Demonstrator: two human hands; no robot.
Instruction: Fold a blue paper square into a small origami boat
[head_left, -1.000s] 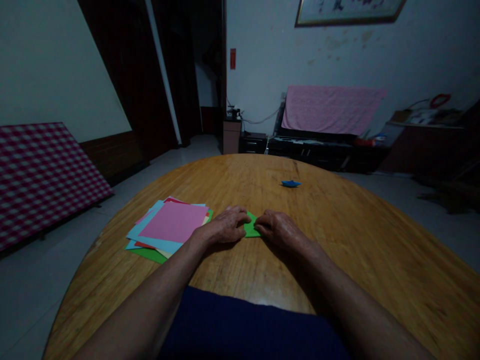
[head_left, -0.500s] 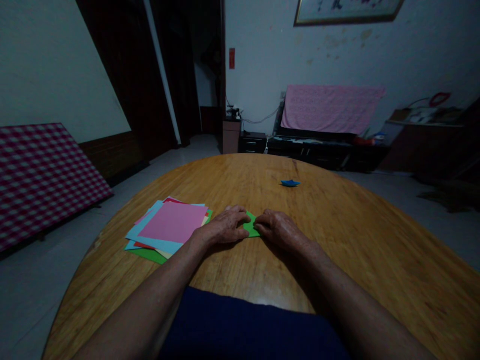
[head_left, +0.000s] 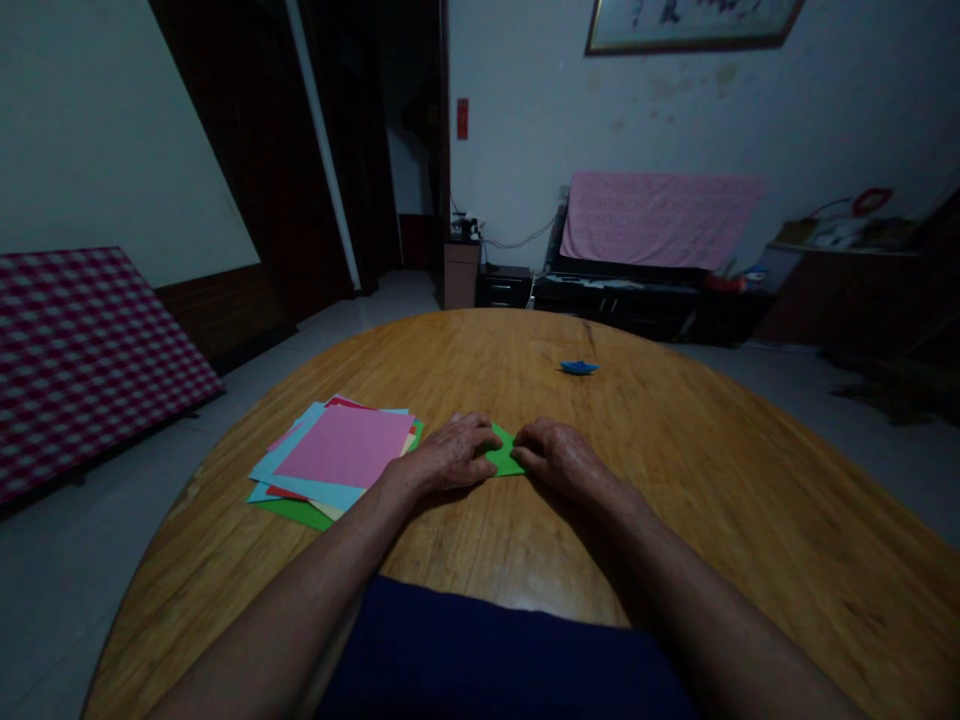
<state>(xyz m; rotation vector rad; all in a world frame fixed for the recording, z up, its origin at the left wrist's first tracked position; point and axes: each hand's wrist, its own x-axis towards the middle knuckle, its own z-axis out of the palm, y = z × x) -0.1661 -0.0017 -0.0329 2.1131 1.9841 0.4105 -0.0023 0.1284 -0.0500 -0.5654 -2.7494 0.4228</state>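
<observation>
A small piece of folded green paper (head_left: 507,458) lies flat on the wooden table, between my two hands. My left hand (head_left: 459,452) presses on its left side, thumb at the near edge and fingers at the far edge, covering that end. At the other end, my right hand (head_left: 553,452) has its fingers and thumb closed together on the paper's right side. Both ends of the paper are hidden beneath my fingers, so its full shape does not show.
A stack of coloured paper sheets (head_left: 341,445), pink on top, lies left of my left arm. Farther back on the round table (head_left: 480,345) sits a blue folded paper boat (head_left: 578,368). Beyond stands a low black cabinet (head_left: 645,308) under a pink cloth (head_left: 660,220).
My right fingers have shifted slightly right along the green paper, uncovering a little more of it. My left hand stays in place. The whole view has shifted very slightly.
</observation>
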